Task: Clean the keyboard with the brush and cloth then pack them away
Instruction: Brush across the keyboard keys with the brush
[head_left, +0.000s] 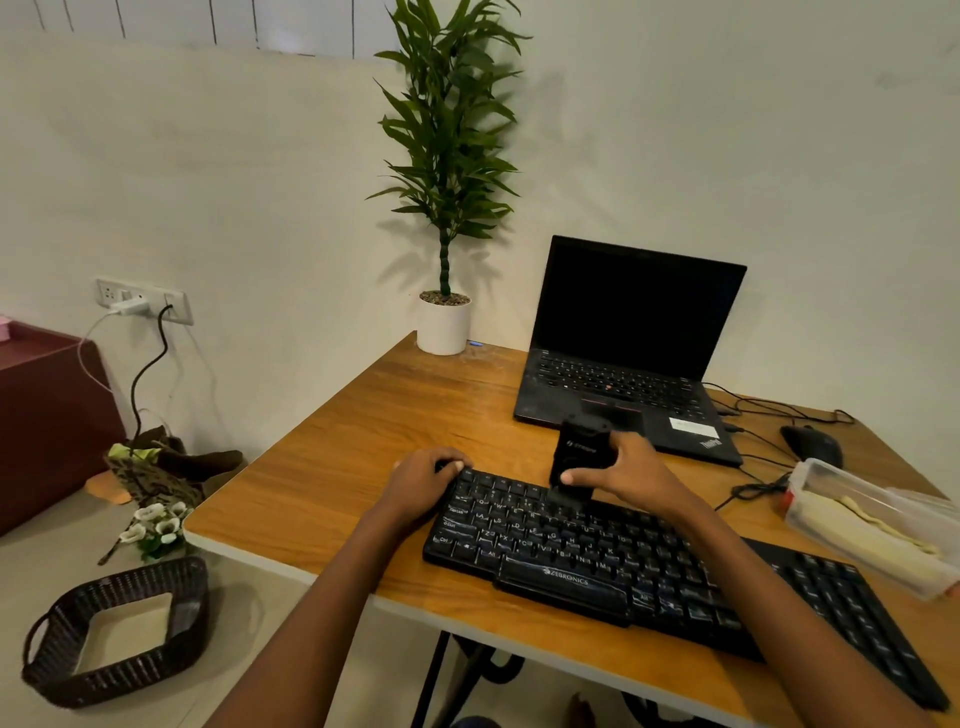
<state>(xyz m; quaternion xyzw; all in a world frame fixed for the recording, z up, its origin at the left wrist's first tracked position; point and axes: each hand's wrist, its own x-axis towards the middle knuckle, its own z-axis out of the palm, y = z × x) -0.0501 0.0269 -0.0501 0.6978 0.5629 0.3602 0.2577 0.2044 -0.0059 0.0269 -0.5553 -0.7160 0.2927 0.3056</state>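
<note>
A black keyboard (649, 577) lies slanted across the front of the wooden desk (363, 441). My left hand (423, 480) grips the keyboard's far left corner, fingers curled over its edge. My right hand (631, 475) holds a black brush (579, 462) upright, with its bristles down on the upper key rows. A pale yellow cloth (857, 535) lies in a clear plastic box (872, 499) at the right of the desk.
An open black laptop (634, 358) stands behind the keyboard, with a black mouse (813, 444) and cables to its right. A potted plant (444, 322) occupies the desk's far left corner. On the floor at left sit a dark wicker basket (62, 670), flowers and boots.
</note>
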